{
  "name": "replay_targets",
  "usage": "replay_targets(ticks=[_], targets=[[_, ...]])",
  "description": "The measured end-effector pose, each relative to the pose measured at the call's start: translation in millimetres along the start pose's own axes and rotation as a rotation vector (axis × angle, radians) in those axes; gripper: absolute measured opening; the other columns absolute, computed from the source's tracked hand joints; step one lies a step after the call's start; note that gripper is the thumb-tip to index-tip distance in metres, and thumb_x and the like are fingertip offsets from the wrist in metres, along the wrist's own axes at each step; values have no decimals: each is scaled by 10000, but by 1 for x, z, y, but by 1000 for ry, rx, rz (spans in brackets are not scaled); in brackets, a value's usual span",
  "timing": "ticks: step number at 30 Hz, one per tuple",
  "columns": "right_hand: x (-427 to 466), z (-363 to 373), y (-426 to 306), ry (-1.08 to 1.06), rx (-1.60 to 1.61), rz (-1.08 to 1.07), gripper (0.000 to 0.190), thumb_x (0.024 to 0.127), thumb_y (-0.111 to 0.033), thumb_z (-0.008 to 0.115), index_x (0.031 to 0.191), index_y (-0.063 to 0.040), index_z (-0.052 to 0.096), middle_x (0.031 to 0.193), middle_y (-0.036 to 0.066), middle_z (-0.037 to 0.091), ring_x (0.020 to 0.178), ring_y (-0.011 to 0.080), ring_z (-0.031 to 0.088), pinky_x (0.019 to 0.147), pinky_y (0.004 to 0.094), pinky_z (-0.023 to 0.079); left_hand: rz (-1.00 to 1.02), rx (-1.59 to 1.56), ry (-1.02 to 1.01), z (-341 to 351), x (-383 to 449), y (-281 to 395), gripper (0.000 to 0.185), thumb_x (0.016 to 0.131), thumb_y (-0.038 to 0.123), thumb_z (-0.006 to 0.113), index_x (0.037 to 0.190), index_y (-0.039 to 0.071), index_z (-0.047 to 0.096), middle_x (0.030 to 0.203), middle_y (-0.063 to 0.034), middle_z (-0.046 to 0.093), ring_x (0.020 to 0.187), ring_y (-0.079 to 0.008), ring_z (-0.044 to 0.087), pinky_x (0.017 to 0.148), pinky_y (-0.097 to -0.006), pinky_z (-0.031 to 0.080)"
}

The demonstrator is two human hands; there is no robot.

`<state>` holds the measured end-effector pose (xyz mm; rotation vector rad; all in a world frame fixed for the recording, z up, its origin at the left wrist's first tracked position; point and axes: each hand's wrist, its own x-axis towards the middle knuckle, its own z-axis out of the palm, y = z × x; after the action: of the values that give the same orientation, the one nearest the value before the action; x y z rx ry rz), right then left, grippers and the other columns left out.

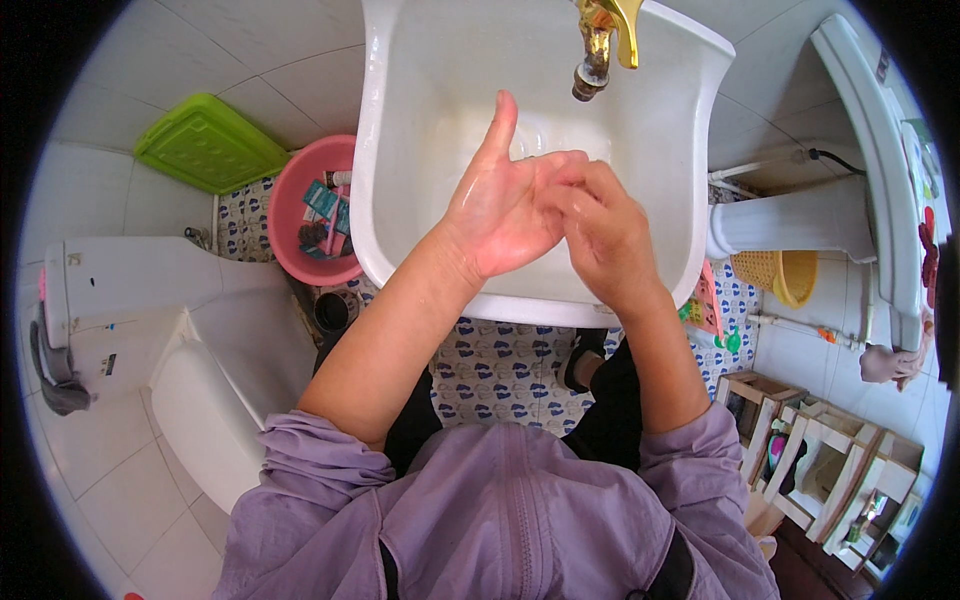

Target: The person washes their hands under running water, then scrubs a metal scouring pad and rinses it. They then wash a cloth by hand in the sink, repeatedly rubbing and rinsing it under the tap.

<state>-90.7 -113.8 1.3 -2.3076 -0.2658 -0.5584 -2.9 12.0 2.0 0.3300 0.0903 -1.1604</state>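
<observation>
Wet and glistening, my left hand [501, 214] is over a white ceramic sink [416, 247], palm up with the thumb pointing away from me. My right hand [609, 236] is curled around the fingers of the left one, so those fingertips are partly hidden. Both hands are above the basin and hold no object. Beyond them, a worn brass tap [592, 64] with a gold-coloured handle hangs over the far right part of the sink. No stream of water shows under its spout. Purple sleeves [330, 450] are pushed up to the elbows.
Left of the sink are a pink plastic basin [289, 247] holding packets, a green lid [206, 142] and a white toilet [206, 412]. To the right stand a second washbasin's pedestal [787, 225], a yellow basket [799, 277] and a wooden rack [814, 442].
</observation>
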Motion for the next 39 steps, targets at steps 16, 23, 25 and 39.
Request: replay_targets(ticks=[16,23,25,39], targets=[[6,2,-12,84,138,146,282,790,79,589,1029,-59,646,1034,100,599,906,300,630,740,371,516,39,6,-15,0,3,0,1088,887,799,382,1415,-149,315,1471,-329,372,1363,-375,413,1176,-476,286],[1,3,-11,54,131,132,298,798,101,540,1048,-38,624,1013,110,576,894,304,598,755,364,501,69,-11,-13,0,1,1,1109,881,808,379,1460,-126,231,1499,-311,341,1383,-364,383,1173,-473,287],[2,6,-14,80,139,144,311,795,106,530,1053,-40,628,1023,112,574,898,305,594,753,361,498,85,0,-28,1,0,2,1126,880,809,376,1487,-119,174,1523,-306,309,1404,-361,357,1181,-471,277],[7,10,-23,122,193,163,324,779,70,536,1064,-32,654,1072,117,570,995,323,554,852,394,472,141,26,-106,-3,1,4,1146,885,801,370,1526,-95,56,1573,-294,220,1481,-351,225,1211,-474,220]])
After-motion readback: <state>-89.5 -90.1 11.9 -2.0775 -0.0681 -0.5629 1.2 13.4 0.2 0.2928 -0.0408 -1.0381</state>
